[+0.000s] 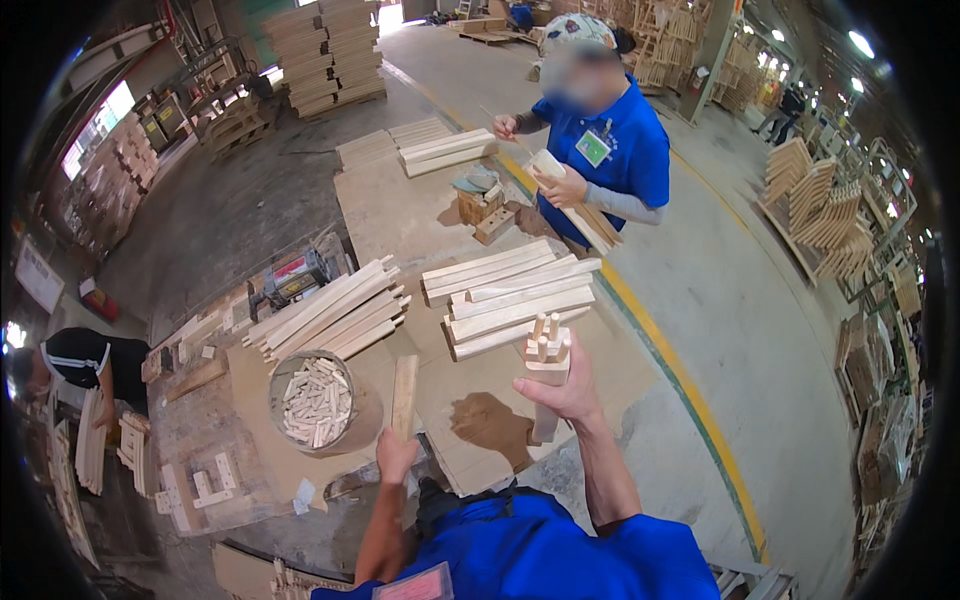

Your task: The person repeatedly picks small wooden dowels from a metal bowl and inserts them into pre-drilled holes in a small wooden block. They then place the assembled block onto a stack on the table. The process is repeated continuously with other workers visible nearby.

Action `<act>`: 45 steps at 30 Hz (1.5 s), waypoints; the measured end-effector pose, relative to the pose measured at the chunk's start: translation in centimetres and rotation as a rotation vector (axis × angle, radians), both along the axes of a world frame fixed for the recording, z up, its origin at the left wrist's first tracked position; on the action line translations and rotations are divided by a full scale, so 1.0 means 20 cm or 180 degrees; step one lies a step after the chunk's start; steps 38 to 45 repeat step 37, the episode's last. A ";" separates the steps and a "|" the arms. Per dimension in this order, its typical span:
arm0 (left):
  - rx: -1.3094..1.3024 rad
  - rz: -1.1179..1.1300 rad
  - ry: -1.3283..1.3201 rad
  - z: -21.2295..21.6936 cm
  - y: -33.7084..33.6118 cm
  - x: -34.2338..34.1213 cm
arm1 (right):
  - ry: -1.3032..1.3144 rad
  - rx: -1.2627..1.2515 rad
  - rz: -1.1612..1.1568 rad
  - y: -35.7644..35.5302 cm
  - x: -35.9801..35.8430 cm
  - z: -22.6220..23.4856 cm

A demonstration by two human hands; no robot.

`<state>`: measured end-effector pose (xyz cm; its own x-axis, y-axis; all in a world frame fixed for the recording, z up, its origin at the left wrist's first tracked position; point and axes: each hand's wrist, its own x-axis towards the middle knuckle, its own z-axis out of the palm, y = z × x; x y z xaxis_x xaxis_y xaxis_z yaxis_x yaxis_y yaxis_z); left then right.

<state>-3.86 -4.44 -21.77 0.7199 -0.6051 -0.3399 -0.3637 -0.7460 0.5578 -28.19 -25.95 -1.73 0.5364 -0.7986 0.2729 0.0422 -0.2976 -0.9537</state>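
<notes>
My left hand (397,456) is closed round the lower end of a flat wooden bar (404,392), held upright beside the bucket. In my right hand (572,391) is a small bundle of pale wooden pieces (546,371), with several round dowels (545,336) standing out of its upper end. How many pieces the bundle has is partly hidden by my fingers. Left of my left hand, a round bucket (367,405) is filled with short wooden dowels (316,400). Beyond my right hand, several pale wooden rails (515,305) lie side by side on the cardboard-covered table (430,375).
More wooden rails (335,310) lie behind the bucket, near a power tool (292,275). Across the table a person in blue (615,145) holds wooden pieces and a thin stick. Another person (90,365) bends at far left. Wood blocks (495,225) stand on the table's far part.
</notes>
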 end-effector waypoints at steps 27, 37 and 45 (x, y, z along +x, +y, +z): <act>-0.1393 -0.1202 -0.0609 1.63 0.22 -0.03 | 0.0446 -0.0668 0.0767 0.06 0.36 -0.04; 0.0075 -0.1644 -0.0726 1.53 0.14 0.05 | 0.0117 -0.1103 0.1336 0.08 0.42 0.08; 0.0075 -0.1644 -0.0726 1.53 0.14 0.05 | 0.0117 -0.1103 0.1336 0.08 0.42 0.08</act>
